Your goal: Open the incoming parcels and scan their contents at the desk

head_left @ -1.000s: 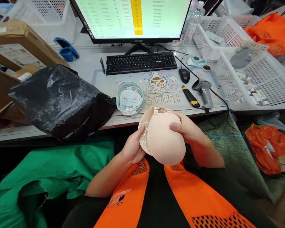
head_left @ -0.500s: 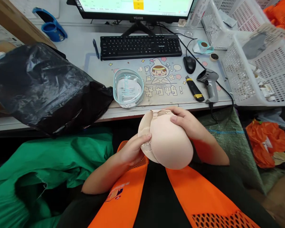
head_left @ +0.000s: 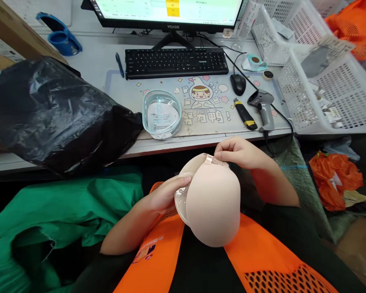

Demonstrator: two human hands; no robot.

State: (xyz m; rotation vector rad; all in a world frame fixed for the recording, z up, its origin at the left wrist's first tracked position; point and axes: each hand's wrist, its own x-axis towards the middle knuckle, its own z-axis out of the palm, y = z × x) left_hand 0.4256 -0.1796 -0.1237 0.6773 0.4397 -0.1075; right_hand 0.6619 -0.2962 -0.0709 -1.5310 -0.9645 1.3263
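Note:
A beige stick-on bra [head_left: 215,203] with two smooth moulded cups is held over my lap, one cup in front of the other. My left hand [head_left: 167,194] grips the left cup's edge, thumb on the shiny clear film of its inner side. At the top, my right hand [head_left: 236,152] pinches the edge beside a small clear clasp [head_left: 212,160]; its fingertips partly hide that spot. On the desk edge just beyond stands a clear oval case [head_left: 161,116] with a pale blue rim and a white printed sheet inside.
A black plastic bag [head_left: 57,118] lies on the desk's left, overhanging its edge. Behind are a keyboard [head_left: 177,63], monitor and mouse [head_left: 238,84]. To the right lie a utility knife [head_left: 245,114], a barcode scanner [head_left: 264,108] and white baskets [head_left: 320,103]. Green cloth [head_left: 79,207] hangs at lower left.
The bra has come lower and its front cup hangs more upright. My right hand has slid from the cup's upper right side to the clasp at the top; my left hand keeps its grip.

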